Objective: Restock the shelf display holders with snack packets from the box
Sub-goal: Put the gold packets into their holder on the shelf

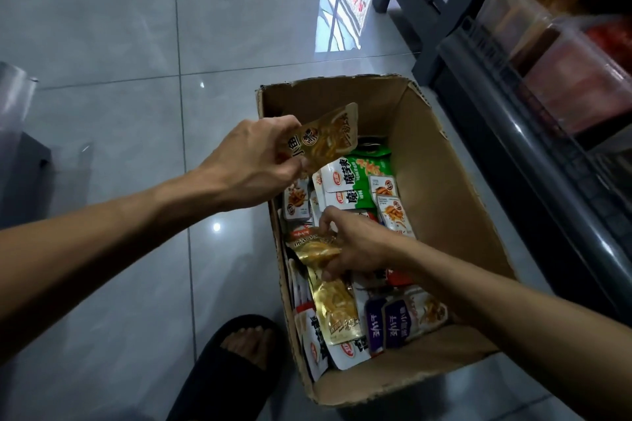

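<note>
A brown cardboard box [441,181] sits open on the shiny gray tile floor [119,27], and it is full of small snack packets. The person bends over it with both bare arms reaching in.

The left hand [254,164] is up above the box's far left corner. Its thumb and fingers pinch a gold packet [330,137] by one end, and the packet sticks up and tilts toward the far wall of the box.

The right hand [355,243] is down inside the box, near the left wall. Its fingers are curled and they grip another gold packet [316,246] that lies crumpled on top of the pile. A third gold packet [337,309] lies flat just under that hand, closer to the near wall.

Around the hands the pile is a mix (lots of colors). There are green and white packets [359,181] toward the far end, white packets with orange pictures [393,212] beside them, and purple packets [390,321] near the near right corner.

To the right of the box stands a dark shelf [533,154]. On it are clear plastic holders [561,55] with red and orange things inside, too blurry to tell what they are.

A foot in a black slipper [225,372] stands on the floor just beside the box's near left corner.
</note>
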